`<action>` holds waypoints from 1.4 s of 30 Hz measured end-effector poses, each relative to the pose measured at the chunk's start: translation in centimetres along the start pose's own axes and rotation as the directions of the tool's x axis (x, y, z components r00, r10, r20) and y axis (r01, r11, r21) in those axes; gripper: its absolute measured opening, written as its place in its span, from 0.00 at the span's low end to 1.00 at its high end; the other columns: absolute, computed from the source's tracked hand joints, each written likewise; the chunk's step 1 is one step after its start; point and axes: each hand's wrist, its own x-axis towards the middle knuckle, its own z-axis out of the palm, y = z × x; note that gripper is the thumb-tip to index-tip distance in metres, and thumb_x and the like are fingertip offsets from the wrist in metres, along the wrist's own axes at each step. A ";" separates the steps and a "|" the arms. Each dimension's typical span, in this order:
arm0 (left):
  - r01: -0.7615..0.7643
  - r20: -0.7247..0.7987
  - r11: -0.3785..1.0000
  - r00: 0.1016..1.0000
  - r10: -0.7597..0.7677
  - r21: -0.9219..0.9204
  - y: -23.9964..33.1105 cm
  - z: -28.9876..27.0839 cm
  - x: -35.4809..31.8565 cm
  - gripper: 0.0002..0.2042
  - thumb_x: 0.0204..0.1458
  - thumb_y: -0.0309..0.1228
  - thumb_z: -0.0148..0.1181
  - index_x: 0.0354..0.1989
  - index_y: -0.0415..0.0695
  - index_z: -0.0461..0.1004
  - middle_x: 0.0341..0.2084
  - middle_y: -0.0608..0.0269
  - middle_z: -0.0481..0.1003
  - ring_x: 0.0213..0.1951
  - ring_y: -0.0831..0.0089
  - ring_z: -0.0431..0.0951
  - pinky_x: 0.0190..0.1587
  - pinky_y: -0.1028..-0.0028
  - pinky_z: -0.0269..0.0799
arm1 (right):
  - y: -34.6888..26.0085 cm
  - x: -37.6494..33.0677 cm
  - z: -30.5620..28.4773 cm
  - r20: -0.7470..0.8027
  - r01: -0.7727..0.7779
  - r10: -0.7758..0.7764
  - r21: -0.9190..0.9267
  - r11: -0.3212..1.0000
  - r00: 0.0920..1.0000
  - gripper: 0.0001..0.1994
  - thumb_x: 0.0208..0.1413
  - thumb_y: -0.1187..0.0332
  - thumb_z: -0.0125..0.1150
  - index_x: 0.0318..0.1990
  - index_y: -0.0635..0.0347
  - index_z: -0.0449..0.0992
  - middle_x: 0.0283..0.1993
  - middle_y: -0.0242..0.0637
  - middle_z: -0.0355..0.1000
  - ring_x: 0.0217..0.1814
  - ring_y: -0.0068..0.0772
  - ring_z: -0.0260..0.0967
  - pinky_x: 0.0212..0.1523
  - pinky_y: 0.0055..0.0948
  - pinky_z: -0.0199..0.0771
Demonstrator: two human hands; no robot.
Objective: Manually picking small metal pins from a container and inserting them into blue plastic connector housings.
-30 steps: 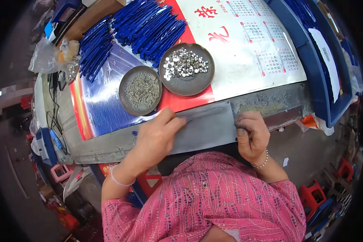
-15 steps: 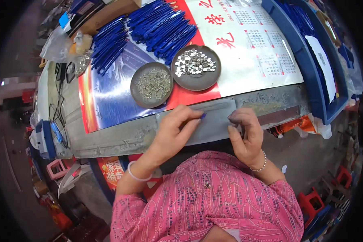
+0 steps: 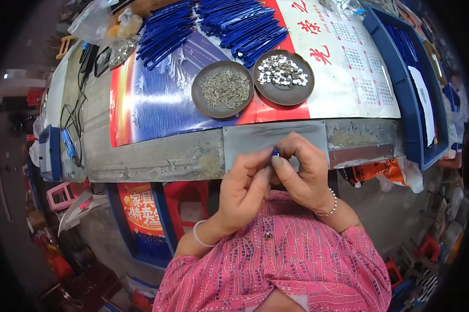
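Observation:
Both my hands meet over the grey pad at the near edge of the table. My left hand pinches a small blue piece at its fingertips, and most of that piece is hidden. Thumb and forefinger of my right hand close on the same piece from the other side; a tiny pale spot shows there. Beyond the pad stand two dark round dishes. Small metal pin-like parts fill the left dish; shiny silver discs lie in the right dish.
Slim blue strips lie in a heap at the far left, beside another heap of blue strips. A calendar poster covers much of the table. A blue crate stands right; a black cable runs along the left.
My hands have come together from apart, my left hand moving right and my right hand moving left. The blue piece is now between both. The view has shifted, so the dishes appear farther right and higher.

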 end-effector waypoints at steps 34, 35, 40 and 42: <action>-0.290 -0.244 0.957 0.928 0.280 -0.004 -3.7 2.0 -1.5 0.13 0.58 0.17 0.45 0.51 0.35 0.63 0.37 0.61 0.71 0.35 0.82 0.71 0.41 0.82 0.68 | 1.3 -1.0 1.1 -0.018 0.269 -0.293 -0.347 0.898 0.956 0.08 0.50 0.71 0.60 0.29 0.65 0.67 0.20 0.40 0.64 0.16 0.38 0.65 0.18 0.31 0.64; -0.286 -0.244 0.958 0.930 0.276 -0.005 -3.8 2.0 -1.4 0.13 0.58 0.17 0.45 0.51 0.35 0.63 0.37 0.61 0.71 0.35 0.82 0.71 0.41 0.82 0.68 | 1.3 -1.1 1.1 -0.020 0.265 -0.289 -0.347 0.900 0.957 0.08 0.50 0.71 0.60 0.29 0.65 0.67 0.20 0.40 0.64 0.16 0.38 0.65 0.18 0.31 0.64; -0.291 -0.242 0.949 0.936 0.255 -0.125 -4.9 1.5 -1.8 0.13 0.58 0.18 0.44 0.52 0.35 0.61 0.39 0.60 0.71 0.37 0.83 0.70 0.41 0.83 0.67 | 0.5 -2.1 1.4 0.063 -0.180 0.192 -0.159 0.971 0.979 0.08 0.49 0.72 0.61 0.29 0.64 0.67 0.21 0.38 0.66 0.17 0.39 0.63 0.20 0.30 0.63; -0.319 -0.216 0.938 0.933 0.286 -0.136 -5.4 1.1 -1.5 0.13 0.58 0.18 0.44 0.52 0.35 0.61 0.40 0.59 0.71 0.37 0.83 0.70 0.40 0.83 0.67 | -0.1 -1.7 0.6 0.107 -0.316 0.312 0.022 0.948 0.944 0.07 0.49 0.73 0.59 0.30 0.64 0.66 0.22 0.38 0.66 0.19 0.36 0.64 0.21 0.29 0.63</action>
